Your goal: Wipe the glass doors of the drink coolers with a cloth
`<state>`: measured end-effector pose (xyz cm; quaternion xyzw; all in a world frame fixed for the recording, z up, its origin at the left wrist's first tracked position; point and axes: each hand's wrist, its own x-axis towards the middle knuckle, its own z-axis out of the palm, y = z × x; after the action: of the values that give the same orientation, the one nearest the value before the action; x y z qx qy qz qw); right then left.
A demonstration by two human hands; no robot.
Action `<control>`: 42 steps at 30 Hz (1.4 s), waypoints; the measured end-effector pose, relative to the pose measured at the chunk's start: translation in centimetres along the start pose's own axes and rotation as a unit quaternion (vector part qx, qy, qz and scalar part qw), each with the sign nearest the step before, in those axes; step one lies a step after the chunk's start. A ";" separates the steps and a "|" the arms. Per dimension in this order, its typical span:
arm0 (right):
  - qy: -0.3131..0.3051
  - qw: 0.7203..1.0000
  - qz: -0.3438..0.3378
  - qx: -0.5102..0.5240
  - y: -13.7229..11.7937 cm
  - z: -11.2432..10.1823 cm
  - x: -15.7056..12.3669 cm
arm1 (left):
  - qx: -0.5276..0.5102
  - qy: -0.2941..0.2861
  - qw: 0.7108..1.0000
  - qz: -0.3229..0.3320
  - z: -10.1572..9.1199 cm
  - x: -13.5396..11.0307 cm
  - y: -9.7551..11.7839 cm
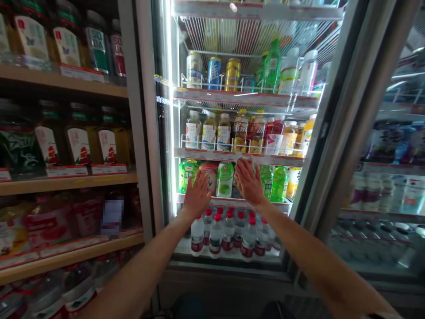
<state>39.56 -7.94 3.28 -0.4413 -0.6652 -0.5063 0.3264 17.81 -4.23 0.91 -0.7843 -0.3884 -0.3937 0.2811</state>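
Note:
Both my arms reach into an open drinks fridge (232, 155). My left hand (197, 192) is open with fingers stretched, resting against a red-labelled bottle (210, 175) on the third shelf. My right hand (248, 181) is also open, fingers spread over a bottle hidden behind it, between a green-and-white bottle (225, 179) and green bottles (274, 182). Neither hand grips anything that I can see.
The fridge door (348, 133) stands open to the right. White water bottles with red caps (229, 230) fill the shelf below my hands. Tea bottles (226, 133) and cans (214, 73) sit above. Wooden shelves (66, 181) with bottled goods stand at left.

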 end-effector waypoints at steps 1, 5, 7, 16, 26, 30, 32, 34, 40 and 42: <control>-0.008 1.000 -0.011 -0.001 -0.1 0.0 -0.7 | 0.000 0.003 1.000 0.002 0.3 -0.2 0.3; -0.066 0.991 -0.115 0.003 -1.6 0.1 -5.5 | -0.002 0.014 1.000 0.009 1.3 -1.2 1.0; -0.076 0.988 -0.135 0.002 -1.5 0.0 -6.3 | -0.003 0.018 1.000 0.011 1.6 -1.5 1.3; -0.028 0.999 -0.026 -0.027 0.8 -0.8 -5.5 | -0.015 0.023 0.999 0.028 2.2 -1.3 3.1; 0.008 0.998 0.049 -0.044 3.1 -1.2 -5.2 | -0.022 0.045 0.996 0.069 3.0 -0.8 4.5; -0.022 0.999 -0.002 -0.041 2.1 -1.4 -8.7 | -0.022 0.044 0.996 0.070 3.3 -0.8 5.4; -0.046 0.998 -0.033 -0.040 1.9 -1.8 -10.5 | -0.022 0.045 0.996 0.076 3.3 -0.9 5.6; -0.054 0.997 -0.036 -0.046 2.6 -2.2 -10.6 | -0.022 0.049 0.995 0.084 3.2 -0.8 5.8; -0.013 0.995 0.070 -0.076 5.7 -2.7 -7.4 | -0.025 0.058 0.994 0.091 2.9 0.4 7.2; -0.021 0.995 0.063 -0.078 5.5 -2.8 -8.6 | -0.025 0.060 0.993 0.095 2.7 0.6 7.5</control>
<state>47.96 -12.28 -1.44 -0.5171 -0.6013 -0.5253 0.3083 25.35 -6.00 -1.07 -0.7993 -0.2844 -0.4216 0.3202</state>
